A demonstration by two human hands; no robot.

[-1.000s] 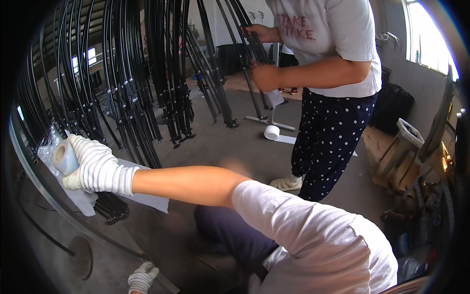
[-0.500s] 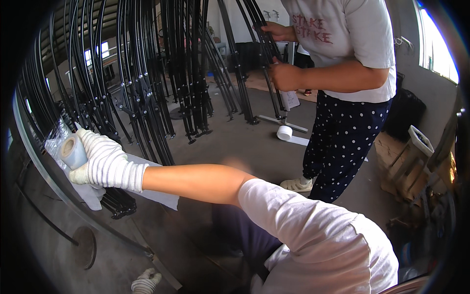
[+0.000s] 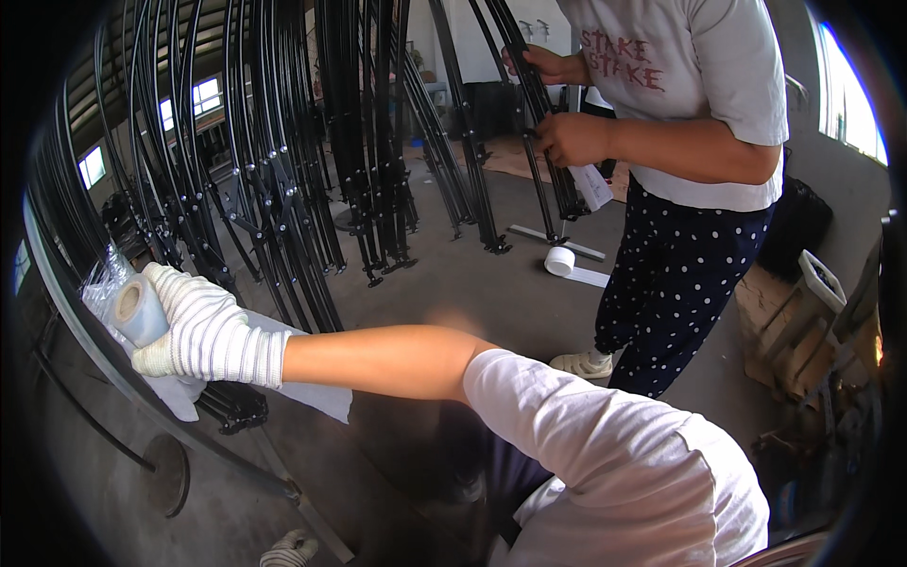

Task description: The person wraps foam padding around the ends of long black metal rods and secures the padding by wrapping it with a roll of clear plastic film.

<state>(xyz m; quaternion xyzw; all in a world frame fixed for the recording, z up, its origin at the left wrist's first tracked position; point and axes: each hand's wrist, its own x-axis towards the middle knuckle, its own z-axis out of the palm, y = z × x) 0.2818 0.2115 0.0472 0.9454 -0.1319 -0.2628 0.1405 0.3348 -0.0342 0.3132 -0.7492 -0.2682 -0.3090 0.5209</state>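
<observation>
My right hand (image 3: 203, 326), in a white striped knit glove, reaches far to the left on an outstretched arm. It is closed around a roll of clear plastic film (image 3: 140, 312), whose cardboard core faces me. Loose film gathers beside the roll, against a bundle of black folding metal frames (image 3: 231, 406). A pale sheet (image 3: 316, 389) hangs beneath my wrist. My left hand (image 3: 289, 549), gloved the same way, shows only partly at the lower edge; its fingers look curled, and what they hold, if anything, is hidden.
Many black metal frames (image 3: 274, 189) stand upright across the left and middle. A curved metal rail (image 3: 142, 392) runs in front. A co-worker (image 3: 690, 170) grips a black frame at the right. Near their feet lies a white tape roll (image 3: 559, 261). A round plate (image 3: 166, 477) is lower left.
The view has shifted slightly, so the scene sits a little lower and the co-worker farther right. My right hand keeps its hold on the film roll. My left hand shows less at the lower edge.
</observation>
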